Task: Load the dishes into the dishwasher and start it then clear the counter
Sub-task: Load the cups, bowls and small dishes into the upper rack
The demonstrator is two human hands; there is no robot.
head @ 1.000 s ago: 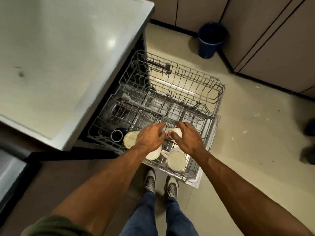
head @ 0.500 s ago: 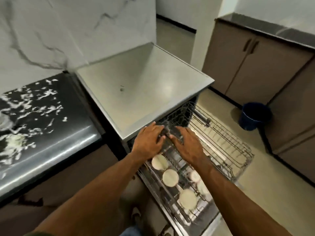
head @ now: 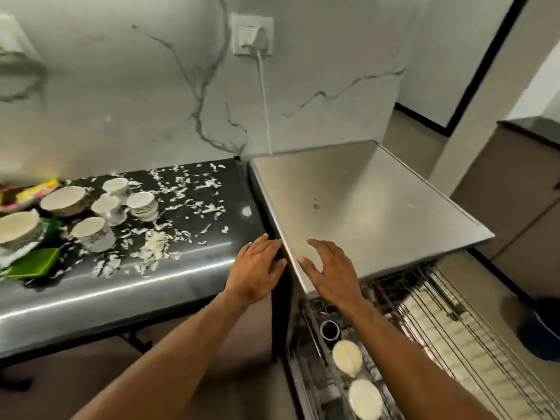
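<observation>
— Two hands, and what are they holding?
— Nothing. The left hand (head: pixel 256 269) hangs palm down with fingers straight and loosely spread, over the near right corner of the black counter (head: pixel 194 268). The right hand (head: pixel 328 272) is likewise flat and spread, above the front left corner of the steel dishwasher top (head: pixel 378 207). Whether either palm actually touches the surface below it cannot be told.
— And below the right forearm?
— The pulled-out dishwasher rack (head: pixel 439 344) sticks out from under the steel top. At its left side sit a dark cup (head: pixel 329 329), mouth up, and two pale dishes (head: pixel 347 357) in a row toward the viewer.
— Where are the other dishes?
— On the far left of the counter, well apart from the hands: a cluster of pale bowls and cups (head: pixel 106 207), upright. A green sponge (head: pixel 36 262) lies at the near left edge, and white food scraps (head: pixel 157 241) are strewn across the black surface between the cluster and the dishwasher.
— Anything behind?
— A marble-veined wall with a white plug and cord (head: pixel 256 37) running down behind the dishwasher. A blue bin (head: pixel 542 328) stands on the floor at the right.
</observation>
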